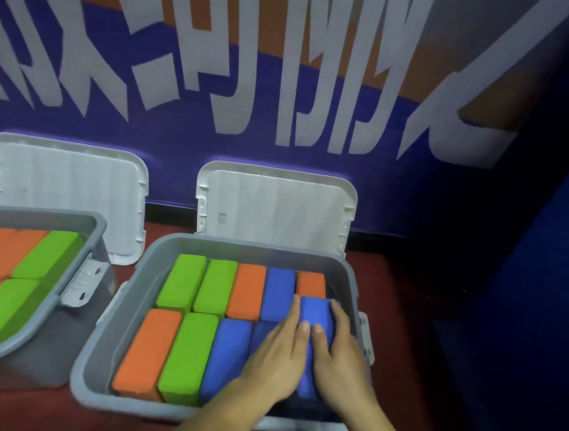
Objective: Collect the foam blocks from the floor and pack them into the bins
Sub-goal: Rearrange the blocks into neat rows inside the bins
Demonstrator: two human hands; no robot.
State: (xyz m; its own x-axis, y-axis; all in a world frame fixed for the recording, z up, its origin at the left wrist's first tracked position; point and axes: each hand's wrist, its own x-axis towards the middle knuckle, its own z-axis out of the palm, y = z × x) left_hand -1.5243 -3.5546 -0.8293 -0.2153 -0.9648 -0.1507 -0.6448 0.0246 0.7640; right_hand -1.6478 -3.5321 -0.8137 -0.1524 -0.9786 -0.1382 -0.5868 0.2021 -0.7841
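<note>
Blue foam block [316, 312] sits raised in the last gap at the right of the grey bin [256, 247], lower centre of the frame. It is probably light and squashy, best squeezed by its long sides. The left hand [276, 355] presses flat with straight fingers, and the right hand [341, 354] curls round the block's right edge. The block's near end is lost in shadow.

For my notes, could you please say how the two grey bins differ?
The left bin shows only orange and green blocks; the right bin also holds blue. The left hand and right hand handle a blue block in the right bin, not the left bin. Both are grey, uncovered.
</note>
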